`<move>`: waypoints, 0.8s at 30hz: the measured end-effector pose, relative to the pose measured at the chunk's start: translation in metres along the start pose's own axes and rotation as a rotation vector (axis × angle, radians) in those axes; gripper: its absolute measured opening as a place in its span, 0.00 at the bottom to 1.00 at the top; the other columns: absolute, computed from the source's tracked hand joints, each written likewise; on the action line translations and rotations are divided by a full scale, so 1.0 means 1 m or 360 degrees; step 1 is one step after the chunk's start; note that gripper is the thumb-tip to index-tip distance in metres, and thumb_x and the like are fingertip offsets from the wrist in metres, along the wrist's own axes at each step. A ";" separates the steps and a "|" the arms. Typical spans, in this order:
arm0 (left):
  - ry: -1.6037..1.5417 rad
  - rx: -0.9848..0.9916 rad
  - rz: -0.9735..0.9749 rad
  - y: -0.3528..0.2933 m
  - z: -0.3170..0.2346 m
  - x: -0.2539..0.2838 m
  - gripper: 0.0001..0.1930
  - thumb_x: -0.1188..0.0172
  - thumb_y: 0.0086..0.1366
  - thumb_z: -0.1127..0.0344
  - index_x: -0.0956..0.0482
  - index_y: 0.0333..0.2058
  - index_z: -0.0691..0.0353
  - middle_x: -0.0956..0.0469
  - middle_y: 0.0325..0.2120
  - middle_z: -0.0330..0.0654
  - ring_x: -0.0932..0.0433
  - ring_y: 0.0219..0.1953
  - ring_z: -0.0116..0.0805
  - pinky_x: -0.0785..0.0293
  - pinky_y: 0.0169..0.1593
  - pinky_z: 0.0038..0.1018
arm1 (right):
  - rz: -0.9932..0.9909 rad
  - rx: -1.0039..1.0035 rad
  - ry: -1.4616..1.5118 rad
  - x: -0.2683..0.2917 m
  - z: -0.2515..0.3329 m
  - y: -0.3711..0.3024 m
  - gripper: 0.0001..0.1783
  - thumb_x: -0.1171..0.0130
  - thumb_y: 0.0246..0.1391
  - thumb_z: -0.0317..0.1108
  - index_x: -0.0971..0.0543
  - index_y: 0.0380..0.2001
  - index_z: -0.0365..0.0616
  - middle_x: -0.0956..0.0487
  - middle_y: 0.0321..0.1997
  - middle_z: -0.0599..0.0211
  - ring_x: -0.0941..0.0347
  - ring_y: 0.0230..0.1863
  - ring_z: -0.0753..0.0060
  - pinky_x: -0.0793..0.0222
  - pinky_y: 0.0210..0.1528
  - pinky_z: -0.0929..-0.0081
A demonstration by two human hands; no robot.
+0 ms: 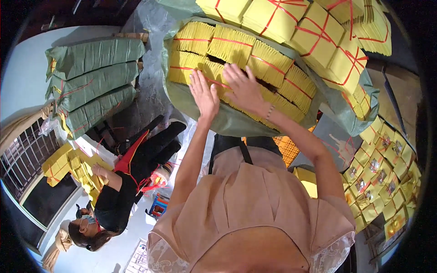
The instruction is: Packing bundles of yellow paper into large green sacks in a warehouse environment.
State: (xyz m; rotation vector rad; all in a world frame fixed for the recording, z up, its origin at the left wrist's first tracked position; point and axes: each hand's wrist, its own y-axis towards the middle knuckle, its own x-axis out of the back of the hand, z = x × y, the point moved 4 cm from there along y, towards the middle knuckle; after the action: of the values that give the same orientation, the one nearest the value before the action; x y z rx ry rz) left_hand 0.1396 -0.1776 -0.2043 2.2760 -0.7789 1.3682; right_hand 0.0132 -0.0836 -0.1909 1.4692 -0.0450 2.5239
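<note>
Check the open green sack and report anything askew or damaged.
No damage stands out. The packing looks slightly uneven, though: in the green sack, dark gaps show between the two rows of yellow bundles, on either side of the right hand, while neighbours within a row mostly press close.

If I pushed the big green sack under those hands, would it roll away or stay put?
The green sack would probably stay put, feeling heavy, because yellow bundles fill it in rows. Its sides might flop, since they look wrinkled. The bundles should probably hold together, as red bands cross them.
</note>
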 end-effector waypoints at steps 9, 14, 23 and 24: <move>0.0315 -0.0131 0.0104 0.011 0.017 -0.024 0.31 0.57 0.64 0.57 0.50 0.63 0.65 0.54 0.64 0.54 0.58 0.67 0.54 0.60 0.64 0.52 | 0.0166 0.0138 -0.0081 -0.044 -0.006 0.007 0.39 0.50 0.52 0.48 0.45 0.63 0.40 0.50 0.70 0.60 0.61 0.71 0.63 0.66 0.69 0.55; 0.0338 -0.0127 0.0142 0.011 0.013 -0.024 0.32 0.56 0.64 0.56 0.51 0.63 0.64 0.54 0.65 0.53 0.57 0.67 0.52 0.61 0.64 0.53 | 0.0177 0.0079 -0.0012 -0.040 -0.008 0.000 0.37 0.50 0.53 0.46 0.45 0.63 0.41 0.50 0.69 0.59 0.61 0.71 0.62 0.66 0.69 0.54; 0.0341 -0.0355 0.0311 -0.006 0.004 -0.030 0.33 0.54 0.64 0.55 0.50 0.63 0.63 0.53 0.64 0.53 0.56 0.67 0.49 0.61 0.65 0.49 | 0.0242 0.0024 -0.0015 -0.030 0.003 -0.042 0.38 0.51 0.53 0.48 0.46 0.63 0.40 0.50 0.70 0.61 0.60 0.71 0.65 0.67 0.69 0.53; 0.0339 -0.0367 0.0313 -0.004 0.002 -0.031 0.33 0.54 0.64 0.55 0.50 0.63 0.63 0.53 0.64 0.53 0.56 0.67 0.49 0.61 0.65 0.49 | 0.0247 0.0003 -0.0036 -0.031 0.002 -0.040 0.39 0.51 0.53 0.49 0.46 0.63 0.40 0.51 0.70 0.61 0.60 0.71 0.65 0.68 0.69 0.53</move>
State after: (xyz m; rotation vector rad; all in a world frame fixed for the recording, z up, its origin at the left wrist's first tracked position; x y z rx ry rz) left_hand 0.1317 -0.1675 -0.2331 1.8841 -1.0496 1.4905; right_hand 0.0375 -0.0498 -0.2199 1.5514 -0.1665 2.6279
